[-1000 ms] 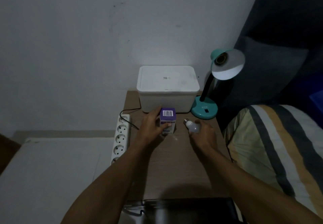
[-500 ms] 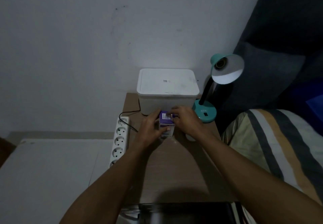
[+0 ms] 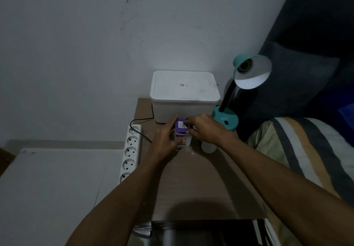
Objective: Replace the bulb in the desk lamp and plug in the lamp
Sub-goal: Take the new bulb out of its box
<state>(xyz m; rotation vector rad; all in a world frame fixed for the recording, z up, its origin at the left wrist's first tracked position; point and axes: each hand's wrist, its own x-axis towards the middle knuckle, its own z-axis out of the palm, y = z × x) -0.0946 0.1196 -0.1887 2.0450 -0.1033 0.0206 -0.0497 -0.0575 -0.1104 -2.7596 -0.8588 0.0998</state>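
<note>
The left hand [image 3: 164,140] grips the bulb box [image 3: 183,135] near the desk's [image 3: 201,184] back edge, steadying it while the right hand [image 3: 206,129] pinches its top flap, seemingly to open it.

A white lidded plastic container [image 3: 184,94] stands at the back of the wooden tabletop [image 3: 201,180], against the pale wall [image 3: 95,44]. A pillow with dark, yellow and cream stripes [image 3: 306,150] lies to the right, below dark fabric [image 3: 316,34]. A dark glossy object [image 3: 201,232], too dim to identify, sits at the tabletop's near edge.
</note>
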